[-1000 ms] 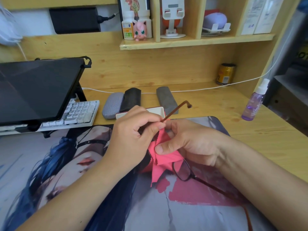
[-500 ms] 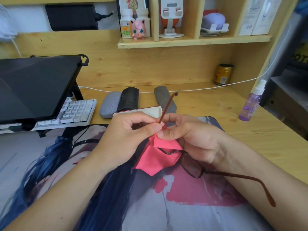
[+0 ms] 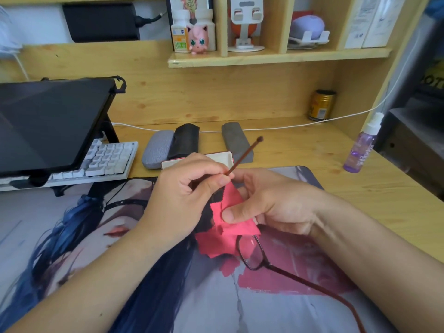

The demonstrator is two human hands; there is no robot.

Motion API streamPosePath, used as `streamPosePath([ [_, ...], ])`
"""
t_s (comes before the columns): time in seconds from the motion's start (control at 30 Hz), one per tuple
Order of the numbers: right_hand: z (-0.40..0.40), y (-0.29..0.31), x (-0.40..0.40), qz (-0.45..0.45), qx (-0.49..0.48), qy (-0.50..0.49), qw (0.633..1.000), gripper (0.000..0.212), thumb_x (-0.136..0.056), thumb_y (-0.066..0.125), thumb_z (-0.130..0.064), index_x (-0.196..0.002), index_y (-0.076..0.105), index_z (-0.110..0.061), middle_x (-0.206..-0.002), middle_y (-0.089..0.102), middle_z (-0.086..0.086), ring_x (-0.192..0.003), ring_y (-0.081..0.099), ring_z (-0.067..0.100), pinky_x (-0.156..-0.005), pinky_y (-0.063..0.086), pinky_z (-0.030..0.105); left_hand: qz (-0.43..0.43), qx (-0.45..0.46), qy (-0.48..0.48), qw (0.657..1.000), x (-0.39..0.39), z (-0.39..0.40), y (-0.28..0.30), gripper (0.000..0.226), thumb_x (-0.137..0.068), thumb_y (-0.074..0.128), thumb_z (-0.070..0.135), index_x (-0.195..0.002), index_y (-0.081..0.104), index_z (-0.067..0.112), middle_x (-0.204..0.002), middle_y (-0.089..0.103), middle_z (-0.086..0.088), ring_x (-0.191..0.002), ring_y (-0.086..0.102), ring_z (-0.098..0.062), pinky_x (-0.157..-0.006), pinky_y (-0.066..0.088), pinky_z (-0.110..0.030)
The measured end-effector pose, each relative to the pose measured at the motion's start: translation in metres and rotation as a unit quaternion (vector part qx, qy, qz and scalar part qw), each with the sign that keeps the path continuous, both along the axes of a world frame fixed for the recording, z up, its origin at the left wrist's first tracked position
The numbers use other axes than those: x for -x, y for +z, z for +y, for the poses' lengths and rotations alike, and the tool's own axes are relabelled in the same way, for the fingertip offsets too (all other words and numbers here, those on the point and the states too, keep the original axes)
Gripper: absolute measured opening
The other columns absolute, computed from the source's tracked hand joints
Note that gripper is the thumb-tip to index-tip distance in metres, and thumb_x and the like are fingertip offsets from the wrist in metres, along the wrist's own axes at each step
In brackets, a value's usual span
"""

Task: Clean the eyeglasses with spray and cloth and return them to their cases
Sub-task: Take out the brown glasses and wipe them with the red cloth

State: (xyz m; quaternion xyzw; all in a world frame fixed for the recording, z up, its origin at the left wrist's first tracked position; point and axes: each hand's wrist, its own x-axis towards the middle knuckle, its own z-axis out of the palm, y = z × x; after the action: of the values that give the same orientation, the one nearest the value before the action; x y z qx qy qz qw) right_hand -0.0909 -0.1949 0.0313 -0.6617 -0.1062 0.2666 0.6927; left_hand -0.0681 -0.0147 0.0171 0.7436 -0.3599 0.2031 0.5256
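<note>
- Eyeglasses (image 3: 252, 254) held above the desk mat (image 3: 72, 236), one temple pointing far-right, the other trailing near-right.
- Left hand (image 3: 182, 198) pinching the far temple.
- Right hand (image 3: 269, 205) pressing pink cloth (image 3: 230, 227) against the lens.
- Cases (image 3: 158, 152) far, beyond both hands.

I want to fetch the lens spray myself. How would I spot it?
Look to the wooden desk, on its right side beyond the printed mat. The spray bottle stands upright there, alone near the edge. It is see-through purple with a white pump top, unlike the gold can further back.
</note>
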Motion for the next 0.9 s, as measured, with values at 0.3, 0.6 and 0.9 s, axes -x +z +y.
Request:
streamPosePath([
  [0.3,0.000,0.003,-0.005,-0.008,-0.085,-0.140,0.986,0.039,-0.077,0.072,0.014,-0.112,0.061,0.003,-0.096,0.065,0.019,-0.081,0.066,0.025,-0.078,0.055,0.032,0.008,0.025,0.015,1.000,-0.002,-0.005,0.000,0.018,-0.087,0.071,0.014,-0.088,0.074,0.031,-0.085,0.071,0.016,-0.084,0.067,-0.011,-0.078,0.048,-0.021],
  [0.6,-0.075,0.001,-0.044,-0.233,0.316,-0.393,0.831,0.016,-0.085,0.075,-0.006,-0.080,0.064,-0.016,-0.078,0.067,0.007,-0.072,0.061,0.023,-0.062,0.043,0.027,-0.002,0.115,0.126,0.985,-0.008,0.018,0.007,0.031,-0.093,0.067,0.021,-0.093,0.072,0.052,-0.093,0.073,0.023,-0.094,0.069,-0.010,-0.085,0.051,-0.019],
  [0.9,-0.056,0.002,-0.035,-0.373,0.284,-0.439,0.767,0.032,-0.105,0.043,-0.039,-0.106,0.069,-0.019,-0.105,0.067,0.003,-0.100,0.061,0.022,-0.085,0.045,0.035,0.058,0.209,0.223,0.950,-0.015,0.025,0.009,0.010,-0.097,0.064,0.016,-0.097,0.073,0.022,-0.084,0.070,0.010,-0.080,0.063,-0.002,-0.076,0.048,-0.017],
])
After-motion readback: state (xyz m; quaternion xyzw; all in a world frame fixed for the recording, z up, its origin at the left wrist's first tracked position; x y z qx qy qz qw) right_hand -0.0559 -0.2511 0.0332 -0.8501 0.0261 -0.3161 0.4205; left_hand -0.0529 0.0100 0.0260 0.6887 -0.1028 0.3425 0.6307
